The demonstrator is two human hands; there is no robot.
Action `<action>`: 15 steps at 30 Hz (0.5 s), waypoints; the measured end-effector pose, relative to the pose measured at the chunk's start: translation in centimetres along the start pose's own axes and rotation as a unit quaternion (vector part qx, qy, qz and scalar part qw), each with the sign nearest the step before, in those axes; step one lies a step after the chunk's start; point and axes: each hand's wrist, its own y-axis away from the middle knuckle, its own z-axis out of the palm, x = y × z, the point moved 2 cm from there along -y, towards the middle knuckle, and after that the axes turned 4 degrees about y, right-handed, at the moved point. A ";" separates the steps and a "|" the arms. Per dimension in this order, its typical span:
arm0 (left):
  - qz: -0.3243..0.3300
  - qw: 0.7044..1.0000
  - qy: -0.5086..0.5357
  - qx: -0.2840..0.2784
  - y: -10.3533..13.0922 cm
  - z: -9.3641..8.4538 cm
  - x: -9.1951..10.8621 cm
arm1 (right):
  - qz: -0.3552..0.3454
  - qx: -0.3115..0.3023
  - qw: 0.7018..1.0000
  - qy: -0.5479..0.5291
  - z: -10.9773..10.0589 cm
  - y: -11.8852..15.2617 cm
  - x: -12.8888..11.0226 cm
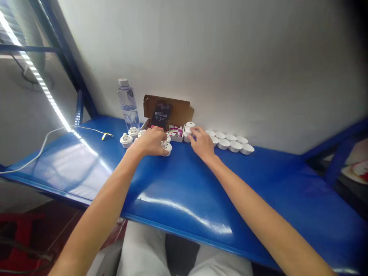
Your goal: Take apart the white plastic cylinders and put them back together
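At the back of the blue table, my left hand (151, 141) curls its thumb and fingers around a white round plastic piece (167, 148) with dark holes in its top. More such pieces stand to its left, including one with a raised knob (126, 140); my hand partly hides the group. My right hand (202, 144) has its thumb and fingertips on a white round cap (187, 131) in a small stack beside an open carton. To the right of that hand, white round cups (235, 146) stand in two rows, open side up.
The cardboard box (183, 111) stands with its lid raised, holding small pink-and-white items (174, 131); a phone (161, 114) leans in it. A clear water bottle (128, 103) stands at left. A white cable (47, 137) crosses the blue tabletop (178, 184). A wall rises behind.
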 end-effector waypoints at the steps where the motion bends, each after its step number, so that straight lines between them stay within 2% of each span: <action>1: 0.003 1.000 -0.003 -0.005 -0.1 0.0 0.0 | -0.001 -0.010 1.000 0.001 -0.1 0.0 0.1; 4: 0.021 1.000 0.016 -0.007 -0.1 0.0 0.6 | 0.005 -0.007 0.999 0.049 -1.1 0.6 0.8; 7: 0.054 0.997 0.050 -0.005 -0.1 0.5 2.0 | 0.025 0.009 0.992 0.124 -2.3 2.6 2.2; 9: 0.067 0.995 0.078 -0.010 -0.2 1.4 3.2 | 0.021 -0.026 0.989 0.143 -2.9 4.2 3.0; 12: 0.066 0.987 0.147 -0.026 -0.3 3.1 5.0 | -0.003 -0.078 0.992 0.104 -3.6 6.2 3.4; 15: 0.063 0.975 0.211 -0.045 -0.3 4.6 6.1 | -0.004 -0.106 0.994 0.003 -4.2 7.3 2.9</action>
